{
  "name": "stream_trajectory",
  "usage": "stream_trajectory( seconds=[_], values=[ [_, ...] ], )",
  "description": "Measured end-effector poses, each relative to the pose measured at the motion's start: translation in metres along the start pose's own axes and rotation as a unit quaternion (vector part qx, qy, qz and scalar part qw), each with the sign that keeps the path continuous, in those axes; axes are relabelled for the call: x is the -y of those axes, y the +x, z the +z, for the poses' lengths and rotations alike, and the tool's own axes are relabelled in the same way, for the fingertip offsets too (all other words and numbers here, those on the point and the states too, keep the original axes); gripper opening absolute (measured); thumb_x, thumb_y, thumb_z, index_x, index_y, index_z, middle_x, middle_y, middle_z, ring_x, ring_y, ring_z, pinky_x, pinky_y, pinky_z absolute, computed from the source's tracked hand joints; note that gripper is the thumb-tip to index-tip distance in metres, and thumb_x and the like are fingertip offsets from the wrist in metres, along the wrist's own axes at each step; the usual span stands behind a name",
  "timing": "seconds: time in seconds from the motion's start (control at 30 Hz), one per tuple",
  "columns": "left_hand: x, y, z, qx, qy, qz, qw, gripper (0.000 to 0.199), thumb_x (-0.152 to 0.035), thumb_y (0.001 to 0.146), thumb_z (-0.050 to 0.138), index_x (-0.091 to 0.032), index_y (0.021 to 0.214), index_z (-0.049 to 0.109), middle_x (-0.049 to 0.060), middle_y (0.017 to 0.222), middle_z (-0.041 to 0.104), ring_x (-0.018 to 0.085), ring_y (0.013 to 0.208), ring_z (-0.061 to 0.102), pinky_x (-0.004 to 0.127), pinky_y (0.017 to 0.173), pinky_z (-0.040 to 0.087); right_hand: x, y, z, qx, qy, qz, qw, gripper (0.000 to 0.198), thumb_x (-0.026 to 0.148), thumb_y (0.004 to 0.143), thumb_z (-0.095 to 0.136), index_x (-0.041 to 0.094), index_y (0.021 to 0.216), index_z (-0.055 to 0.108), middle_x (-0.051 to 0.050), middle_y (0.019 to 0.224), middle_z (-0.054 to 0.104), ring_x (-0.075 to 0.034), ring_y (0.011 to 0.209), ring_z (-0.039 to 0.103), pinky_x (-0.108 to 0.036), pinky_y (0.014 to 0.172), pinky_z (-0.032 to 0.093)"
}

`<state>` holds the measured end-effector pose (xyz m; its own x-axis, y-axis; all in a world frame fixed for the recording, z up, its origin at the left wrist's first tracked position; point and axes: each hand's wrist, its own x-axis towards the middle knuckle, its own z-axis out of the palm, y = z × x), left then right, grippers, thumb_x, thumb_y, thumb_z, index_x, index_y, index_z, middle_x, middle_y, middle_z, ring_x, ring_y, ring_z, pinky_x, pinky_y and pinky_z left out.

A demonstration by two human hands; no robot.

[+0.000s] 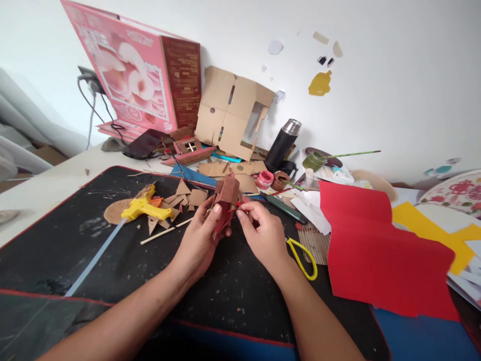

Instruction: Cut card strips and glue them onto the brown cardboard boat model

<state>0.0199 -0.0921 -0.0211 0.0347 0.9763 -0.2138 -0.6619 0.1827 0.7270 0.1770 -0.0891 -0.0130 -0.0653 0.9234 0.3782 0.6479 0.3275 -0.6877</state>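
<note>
My left hand [203, 235] is wrapped round a small reddish-brown cardboard model [227, 193], holding it tilted above the black mat [240, 301]. Close against the model's right side, my right hand [263, 228] has its thumb and forefinger pinched on a thin red strip [235, 209]. Whether that strip is joined to the model cannot be made out. A thin wooden stick [161, 235] lies on the mat left of my left hand. Yellow-handled scissors [306, 260] rest beside my right forearm, their blades hidden.
Left on the mat lies a yellow glue gun [146, 208] with a long glue stick, near cardboard scraps [195, 197]. Behind stand a black thermos [282, 145], open paint jars [265, 179] and a cardboard boat model [190, 153]. Red sheet [383, 250] covers the right side.
</note>
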Motion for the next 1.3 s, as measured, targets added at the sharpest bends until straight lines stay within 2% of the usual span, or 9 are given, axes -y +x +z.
stream_trajectory(
  seconds=[0.5,0.8,0.97,1.1,1.3],
  values=[
    [0.0008,-0.0012,0.0019,-0.006,0.001,-0.012,1.0,0.069,-0.048,0.072,0.099,-0.018,0.126,0.068,0.008,0.112,0.071,0.018,0.086,0.064,0.027,0.062,0.053,-0.0016,0.0008,0.001,-0.005,-0.004,0.004,1.0,0.02,0.034,0.104,0.06,0.021,0.098,0.074,0.003,0.064,0.067,-0.014,0.053,0.055,-0.027,0.057,0.04],
    [0.0044,-0.0007,-0.0003,0.0,0.037,0.019,0.999,0.072,-0.047,0.078,0.095,-0.021,0.137,0.063,0.01,0.123,0.072,0.018,0.087,0.066,0.026,0.061,0.051,-0.0035,0.0013,0.0008,-0.011,-0.038,-0.025,0.999,0.019,0.032,0.104,0.062,0.022,0.099,0.076,0.002,0.065,0.069,-0.015,0.053,0.059,-0.027,0.059,0.041],
    [0.0042,-0.0002,-0.0009,0.003,0.055,0.026,0.998,0.082,-0.05,0.075,0.097,-0.019,0.14,0.059,0.009,0.116,0.073,0.017,0.082,0.064,0.027,0.059,0.051,-0.0043,0.0018,-0.0009,-0.013,-0.071,-0.049,0.996,0.018,0.031,0.105,0.063,0.022,0.102,0.078,0.0,0.069,0.074,-0.016,0.057,0.065,-0.027,0.06,0.042],
    [0.0049,0.0,-0.0016,0.002,0.071,0.032,0.997,0.081,-0.052,0.077,0.095,-0.02,0.141,0.057,0.005,0.107,0.073,0.014,0.073,0.061,0.027,0.059,0.05,-0.0045,0.0019,-0.0005,-0.011,-0.083,-0.054,0.995,0.018,0.03,0.106,0.063,0.023,0.103,0.078,0.0,0.07,0.075,-0.016,0.057,0.066,-0.027,0.06,0.042],
    [0.0055,0.0003,-0.0014,-0.003,0.053,0.03,0.998,0.077,-0.05,0.077,0.095,-0.021,0.139,0.06,0.008,0.113,0.074,0.016,0.08,0.064,0.027,0.062,0.051,-0.0044,0.0006,0.0002,-0.009,-0.067,-0.044,0.997,0.017,0.031,0.105,0.062,0.022,0.102,0.077,0.001,0.069,0.074,-0.015,0.055,0.064,-0.026,0.059,0.042]
  ],
)
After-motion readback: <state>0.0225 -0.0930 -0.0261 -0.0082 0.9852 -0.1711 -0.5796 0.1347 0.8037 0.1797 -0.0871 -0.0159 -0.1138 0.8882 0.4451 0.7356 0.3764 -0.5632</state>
